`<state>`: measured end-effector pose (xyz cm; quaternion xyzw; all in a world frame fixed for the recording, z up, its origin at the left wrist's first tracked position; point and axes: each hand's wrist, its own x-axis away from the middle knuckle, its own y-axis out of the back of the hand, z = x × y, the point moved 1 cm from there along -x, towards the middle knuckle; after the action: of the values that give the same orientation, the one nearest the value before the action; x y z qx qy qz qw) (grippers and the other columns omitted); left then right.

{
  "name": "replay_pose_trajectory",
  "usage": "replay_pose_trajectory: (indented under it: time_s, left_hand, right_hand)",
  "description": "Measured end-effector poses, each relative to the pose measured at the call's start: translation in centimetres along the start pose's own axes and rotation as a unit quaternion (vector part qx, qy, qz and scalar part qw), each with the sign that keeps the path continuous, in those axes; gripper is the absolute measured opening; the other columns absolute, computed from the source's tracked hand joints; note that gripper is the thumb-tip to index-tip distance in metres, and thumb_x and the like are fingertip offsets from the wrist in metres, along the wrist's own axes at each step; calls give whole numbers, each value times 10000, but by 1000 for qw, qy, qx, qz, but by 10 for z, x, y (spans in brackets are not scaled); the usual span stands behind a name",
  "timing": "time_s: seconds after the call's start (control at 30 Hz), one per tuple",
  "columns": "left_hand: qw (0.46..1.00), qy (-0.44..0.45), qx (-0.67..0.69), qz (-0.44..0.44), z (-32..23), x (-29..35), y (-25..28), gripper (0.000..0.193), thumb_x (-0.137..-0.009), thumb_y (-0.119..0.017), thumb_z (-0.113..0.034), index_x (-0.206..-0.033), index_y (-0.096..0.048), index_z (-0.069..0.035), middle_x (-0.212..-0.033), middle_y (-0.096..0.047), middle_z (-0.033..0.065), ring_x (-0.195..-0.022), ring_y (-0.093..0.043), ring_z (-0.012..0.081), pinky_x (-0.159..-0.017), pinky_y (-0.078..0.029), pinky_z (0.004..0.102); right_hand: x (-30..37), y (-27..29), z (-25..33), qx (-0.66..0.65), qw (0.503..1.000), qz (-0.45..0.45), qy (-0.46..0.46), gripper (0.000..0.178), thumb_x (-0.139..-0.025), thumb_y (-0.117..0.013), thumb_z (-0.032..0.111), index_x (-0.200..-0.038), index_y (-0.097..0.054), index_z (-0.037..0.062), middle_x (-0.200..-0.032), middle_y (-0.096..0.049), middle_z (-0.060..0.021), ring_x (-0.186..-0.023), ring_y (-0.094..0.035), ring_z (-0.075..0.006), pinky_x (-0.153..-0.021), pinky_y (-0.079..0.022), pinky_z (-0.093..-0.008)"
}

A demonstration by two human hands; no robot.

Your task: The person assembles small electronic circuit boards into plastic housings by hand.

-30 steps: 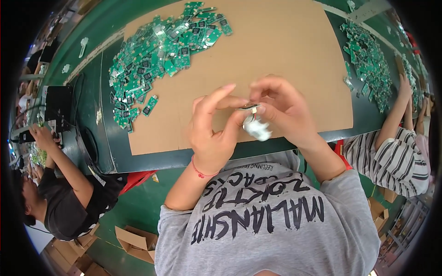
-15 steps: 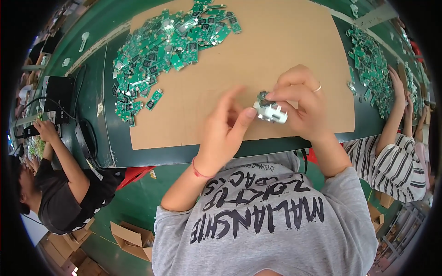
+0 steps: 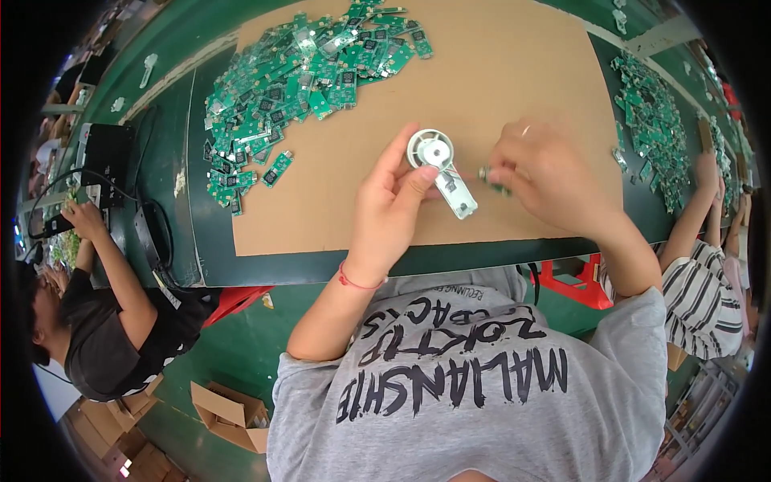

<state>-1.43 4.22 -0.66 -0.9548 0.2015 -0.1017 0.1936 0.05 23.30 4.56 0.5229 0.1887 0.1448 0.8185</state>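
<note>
White housing: likely light and stiff, apparently of thin plastic, perhaps a little slick; best taken by the rim of its round head or the sides of its stem.
Wires: thin and reddish; probably easily strained, so any tug is best avoided.
Circuit board: likely very light, rigid and fragile; best held by its edges (its face is too blurred to be read).
Housing's look: pale, with a ribbed ring around a round hub; a narrow, open stem is slanted toward the surface's near right, and dark parts are seen inside it.
Housing's place: held above the cardboard sheet, toward the near edge of the surface.
Left grip: the ring is pinched at its left side, the thumb laid across the front.
Right grip: the board is pinched in the fingertips, just right of the housing, though motion blur is present.
Board pile: heaped over the sheet's far left corner; a lone board is left just beside it.
</note>
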Motion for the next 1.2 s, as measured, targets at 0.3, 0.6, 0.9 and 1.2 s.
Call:
replay_pose_trajectory:
  time_s: [0.3,0.6,0.9,1.2]
  left_hand:
    - [982,-121,-132,57,-3,2,4,479,-807,-571,54,-1261,-471,-63,-1068,-583,70,-844,-583,104,-730,-479,240]
    - [988,-120,-97,-10,-10,3,-6,564,-803,-561,90,-1323,-368,-14,-1083,-580,87,-869,-600,106,-738,-498,234]
    - [995,-84,-61,-10,-12,2,-3,446,-880,-502,-19,-1308,-379,0,-1076,-568,96,-846,-591,125,-665,-540,244]
    - [993,-95,-64,-17,-14,3,-3,432,-896,-504,-79,-1304,-387,-3,-1053,-577,97,-832,-602,129,-642,-534,234]
  right_hand:
    - [3,-15,14,-569,794,66,-201,151,-852,-604,170,-859,-603,19,-744,-536,38,-676,-447,-45,-603,-389,-227]
    - [4,-28,26,-379,910,-94,-140,112,-817,-620,111,-828,-586,5,-743,-517,-19,-676,-477,-101,-628,-386,-228]
    - [7,-42,29,-330,926,-126,-130,96,-788,-635,51,-823,-555,11,-777,-524,-44,-698,-492,-134,-638,-406,-249]
    - [7,-49,32,-332,917,-189,-115,116,-777,-656,52,-841,-567,12,-763,-511,-54,-656,-536,-138,-566,-444,-253]
